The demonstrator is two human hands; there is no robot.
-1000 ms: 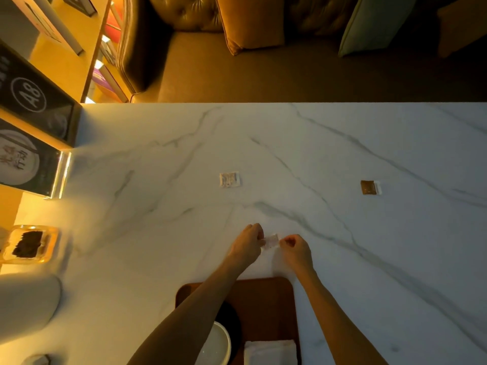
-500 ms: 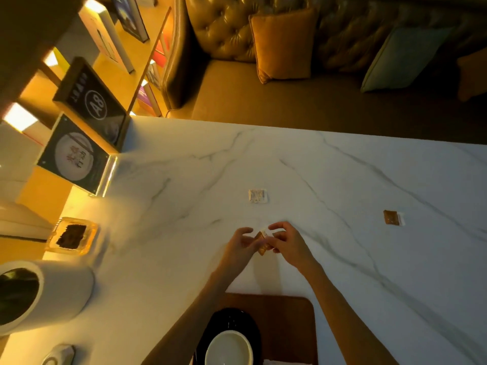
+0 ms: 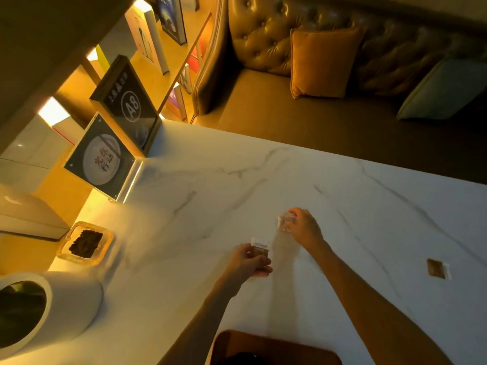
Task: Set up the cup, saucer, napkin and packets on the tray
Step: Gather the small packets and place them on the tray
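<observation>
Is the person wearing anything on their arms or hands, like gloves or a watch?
No. Both arms are bare as far as the picture shows, with no sleeves. The left hand and right hand have no gloves, and no watch, bracelet or ring shows on either. The light is dim and orange, so small things could be missed.

White grey-veined marble table [image 3: 210,196]; brown packet [image 3: 436,268]; tray [image 3: 276,349] seemingly dark brown.

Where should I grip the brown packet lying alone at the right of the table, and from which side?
Probably pinch the brown packet by its pale strip at the right edge, coming from above. It lies flat on the table, so only an edge gives the fingers purchase.
</observation>
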